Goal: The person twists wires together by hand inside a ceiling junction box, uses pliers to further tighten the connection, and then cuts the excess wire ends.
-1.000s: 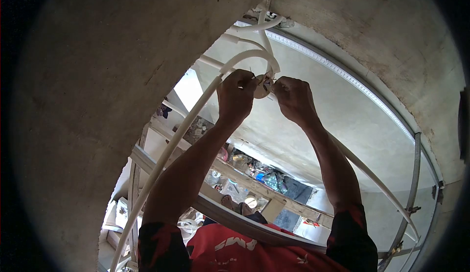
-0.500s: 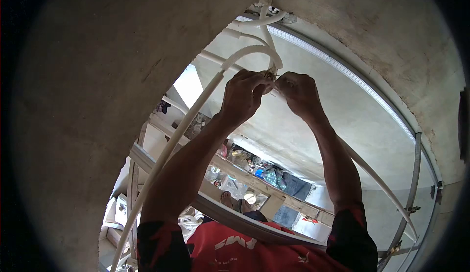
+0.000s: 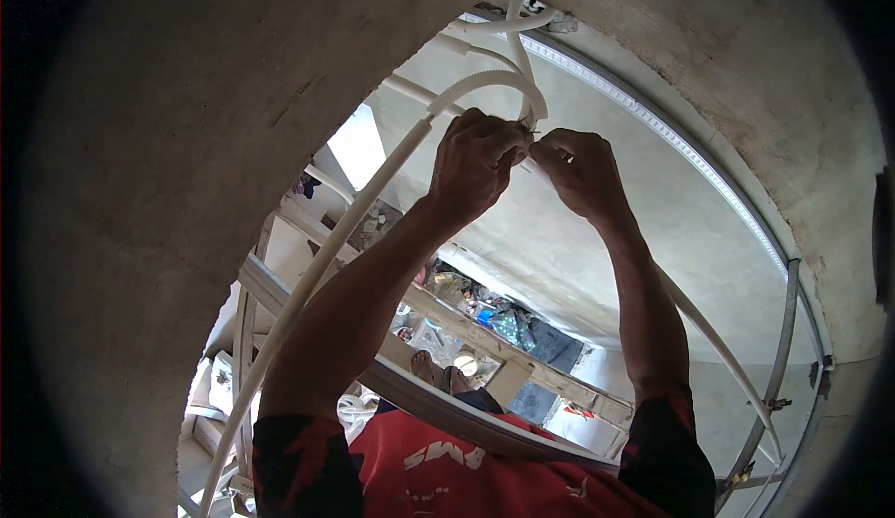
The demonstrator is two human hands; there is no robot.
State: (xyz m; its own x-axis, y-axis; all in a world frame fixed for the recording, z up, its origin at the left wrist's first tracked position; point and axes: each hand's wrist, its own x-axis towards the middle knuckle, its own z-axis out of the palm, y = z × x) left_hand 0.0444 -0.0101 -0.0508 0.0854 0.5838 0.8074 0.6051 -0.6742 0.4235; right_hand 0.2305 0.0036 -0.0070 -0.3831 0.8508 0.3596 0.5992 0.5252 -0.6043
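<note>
White conduits (image 3: pixel 485 84) crowding above both hands, concrete wall (image 3: pixel 186 145) close left, open space right

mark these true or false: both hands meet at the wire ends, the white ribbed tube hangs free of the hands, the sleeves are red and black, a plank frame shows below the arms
1. Both hands, left hand and right hand, meet at the wire ends: true.
2. The white ribbed tube hangs free of the hands: false, it arches down to where the fingers meet.
3. The sleeves are red and black: true.
4. A plank frame shows below the arms: true.
5. One hand holds a hammer: false, no tool is visible.
</note>
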